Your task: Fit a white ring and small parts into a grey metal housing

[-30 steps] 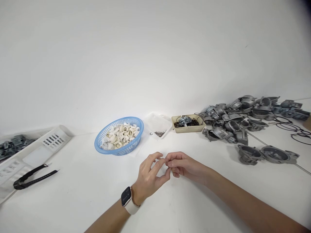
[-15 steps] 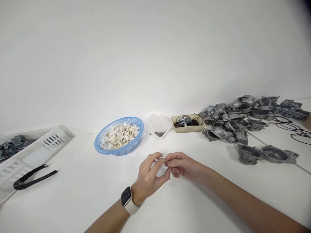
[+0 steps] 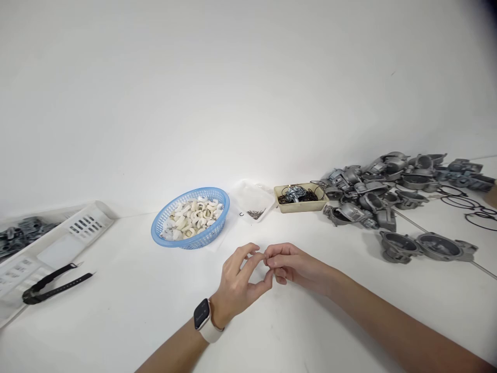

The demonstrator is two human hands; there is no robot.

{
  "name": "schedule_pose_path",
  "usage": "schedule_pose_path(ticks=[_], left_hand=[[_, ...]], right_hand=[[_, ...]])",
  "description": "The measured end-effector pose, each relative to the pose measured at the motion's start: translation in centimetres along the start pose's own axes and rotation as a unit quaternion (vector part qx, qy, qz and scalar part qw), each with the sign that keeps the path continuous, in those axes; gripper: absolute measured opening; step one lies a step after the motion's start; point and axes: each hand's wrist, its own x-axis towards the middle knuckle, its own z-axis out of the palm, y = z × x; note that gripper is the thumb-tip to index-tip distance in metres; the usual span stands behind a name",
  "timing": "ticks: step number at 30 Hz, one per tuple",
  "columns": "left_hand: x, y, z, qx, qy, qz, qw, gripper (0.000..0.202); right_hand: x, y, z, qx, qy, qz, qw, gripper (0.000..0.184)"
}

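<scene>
Above the middle of the white table, my left hand (image 3: 241,277) and my right hand (image 3: 290,263) meet at the fingertips. Both are closed in a pinch, and whatever lies between the fingers is too small or too hidden to make out. A smartwatch (image 3: 202,314) with a pale strap is on my left wrist. Beyond the hands is a small white tray (image 3: 248,194) holding thin metal pins (image 3: 256,213). A tiny black C-shaped clip (image 3: 241,214) shows at its left side. Left of it sits a blue basket (image 3: 156,228) of white curved pieces (image 3: 198,216).
A cream tub (image 3: 303,207) holds black rings and a metal part. Grey metal castings (image 3: 373,191) are heaped at the right, with two housings (image 3: 440,246) nearer me and black rings (image 3: 481,220) beyond. At left, a black strap (image 3: 58,284) lies by a white crate (image 3: 87,225).
</scene>
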Motion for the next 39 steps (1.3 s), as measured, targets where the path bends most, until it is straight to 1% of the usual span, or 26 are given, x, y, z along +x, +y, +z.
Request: schedule_pose_path(ticks=[12, 19, 29, 39], left_hand=[[0.07, 0.05, -0.06, 0.006, -0.002, 0.001, 1.000, 0.024], [0.08, 0.12, -0.10, 0.001, -0.003, 0.001, 1.000, 0.025], [-0.05, -0.02, 0.01, -0.002, -0.002, 0.006, 1.000, 0.025], [-0.02, 0.06, -0.02, 0.001, -0.007, 0.006, 1.000, 0.026]], right_hand=[[0.01, 0.05, -0.12, -0.001, -0.003, -0.003, 1.000, 0.020], [-0.02, -0.04, -0.05, -0.008, -0.010, -0.001, 1.000, 0.015], [-0.06, -0.06, -0.02, -0.012, -0.014, -0.004, 1.000, 0.013], [-0.01, -0.09, -0.07, -0.018, -0.023, -0.002, 1.000, 0.013]])
